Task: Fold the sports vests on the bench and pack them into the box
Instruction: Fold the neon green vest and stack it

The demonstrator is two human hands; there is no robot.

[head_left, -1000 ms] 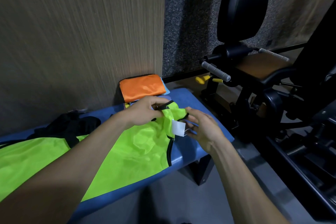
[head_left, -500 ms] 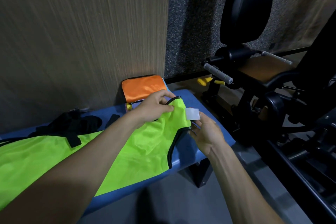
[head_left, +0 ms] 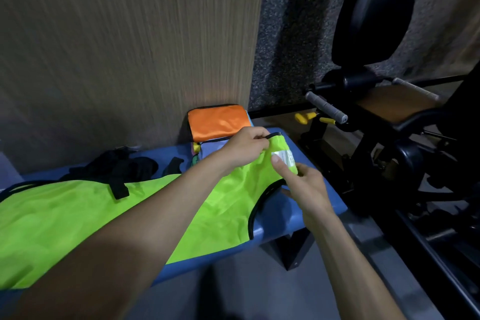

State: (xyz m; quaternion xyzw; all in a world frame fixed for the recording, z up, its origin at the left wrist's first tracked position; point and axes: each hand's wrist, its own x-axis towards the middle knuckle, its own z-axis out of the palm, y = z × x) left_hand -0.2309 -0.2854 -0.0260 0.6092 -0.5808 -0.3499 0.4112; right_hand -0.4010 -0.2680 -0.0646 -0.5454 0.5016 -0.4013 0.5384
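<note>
A neon green vest (head_left: 109,218) with black trim lies spread along the blue bench (head_left: 306,213). My left hand (head_left: 242,149) pinches the black edge of the vest's strap near the bench's far right end. My right hand (head_left: 304,184) pinches the same strap beside its white label (head_left: 284,158), thumb on the label. Behind my hands sits a folded orange vest (head_left: 217,122) on top of other folded pieces, against the wall. A black vest (head_left: 114,166) lies bunched at the back of the bench.
A wood-panel wall (head_left: 130,47) rises right behind the bench. A black gym machine (head_left: 389,125) with grey-grip handles and a padded backrest stands close on the right. Grey floor (head_left: 233,293) runs in front of the bench.
My hands have smoothed the green strap out toward the bench's right end. The white label, earlier held up loose, now lies flat on the strap under my right thumb.
</note>
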